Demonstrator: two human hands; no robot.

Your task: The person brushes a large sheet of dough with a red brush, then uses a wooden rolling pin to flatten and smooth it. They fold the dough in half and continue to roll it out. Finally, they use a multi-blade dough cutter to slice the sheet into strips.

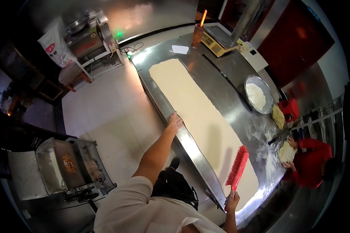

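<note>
The brush (237, 167) of mine was red in its bristles and its handle. The dough sheet (194, 105) was plain, pale cream. The tabletop (231, 106) was silver-grey, my shirt (138, 206) white, and the co-worker's sleeve (315, 144) was red.

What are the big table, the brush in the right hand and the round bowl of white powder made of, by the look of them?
Table: metal, probably stainless steel; smooth, grey, with bright reflections.
Brush: red bristles, likely synthetic, standing in dense tufts; the red back looks like smooth plastic, though painted wood is possible.
Bowl: apparently thin, polished metal, judging by its silvery wall.
</note>
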